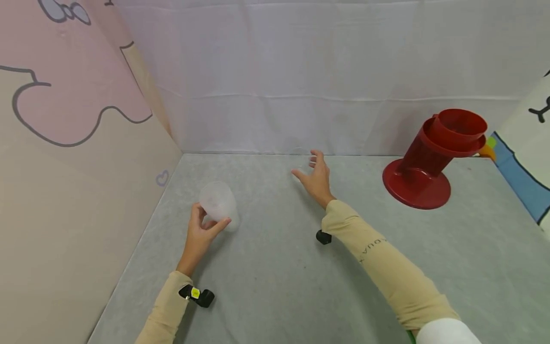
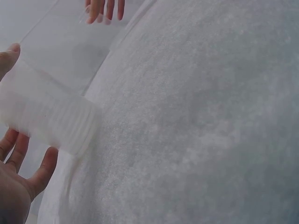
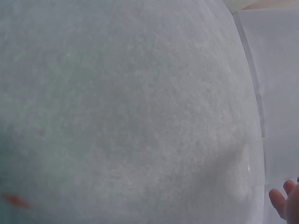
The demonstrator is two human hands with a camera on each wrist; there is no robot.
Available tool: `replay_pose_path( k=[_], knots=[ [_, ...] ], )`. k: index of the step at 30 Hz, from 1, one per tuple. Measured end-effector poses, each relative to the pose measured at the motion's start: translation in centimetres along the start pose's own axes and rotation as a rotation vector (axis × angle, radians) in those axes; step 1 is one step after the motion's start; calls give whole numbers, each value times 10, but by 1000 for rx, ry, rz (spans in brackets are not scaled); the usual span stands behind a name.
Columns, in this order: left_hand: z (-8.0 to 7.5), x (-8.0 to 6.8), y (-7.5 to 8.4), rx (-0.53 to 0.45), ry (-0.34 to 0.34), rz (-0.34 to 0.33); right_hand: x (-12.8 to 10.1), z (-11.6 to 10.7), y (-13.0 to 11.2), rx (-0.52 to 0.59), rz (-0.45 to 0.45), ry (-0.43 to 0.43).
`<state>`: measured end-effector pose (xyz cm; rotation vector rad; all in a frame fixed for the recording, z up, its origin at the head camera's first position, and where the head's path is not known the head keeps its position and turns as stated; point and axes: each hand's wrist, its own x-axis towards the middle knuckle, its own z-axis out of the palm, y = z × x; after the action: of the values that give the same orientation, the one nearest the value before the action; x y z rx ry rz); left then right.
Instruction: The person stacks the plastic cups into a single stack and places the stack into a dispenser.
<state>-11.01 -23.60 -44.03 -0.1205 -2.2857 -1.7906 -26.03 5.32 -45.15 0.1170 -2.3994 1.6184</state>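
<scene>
My left hand grips a stack of frosted, see-through plastic cups between thumb and fingers at the left of the table. The stack is tilted, and its closely nested rims show as ridges in the left wrist view, with fingers curled along its side. Farther back, near the wall, my right hand has its thumb and fingers curved around a clear plastic cup. Only a faint rim and glints of that cup show. In the right wrist view just some fingertips appear at the lower right edge.
On the right stands a red plastic cylinder on a round base, with a red cup set in its top. An orange part sticks out behind it. The grey-covered table meets a white cloth wall at the back.
</scene>
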Motion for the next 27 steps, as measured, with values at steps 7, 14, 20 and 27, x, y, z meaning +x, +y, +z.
replay_pose_path(
  k=[7,14,20,27],
  knots=[
    [0,1,-2,-4,-4,4,3,0,0,5,-32,-15],
    [1,1,-2,-1,2,9,5,2,0,7,-15,-102],
    [2,0,-2,-13,1,-1,5,6,-1,26,-42,-80],
    [1,0,-2,-20,3,1,8,10,-3,24,-89,-36]
  ],
)
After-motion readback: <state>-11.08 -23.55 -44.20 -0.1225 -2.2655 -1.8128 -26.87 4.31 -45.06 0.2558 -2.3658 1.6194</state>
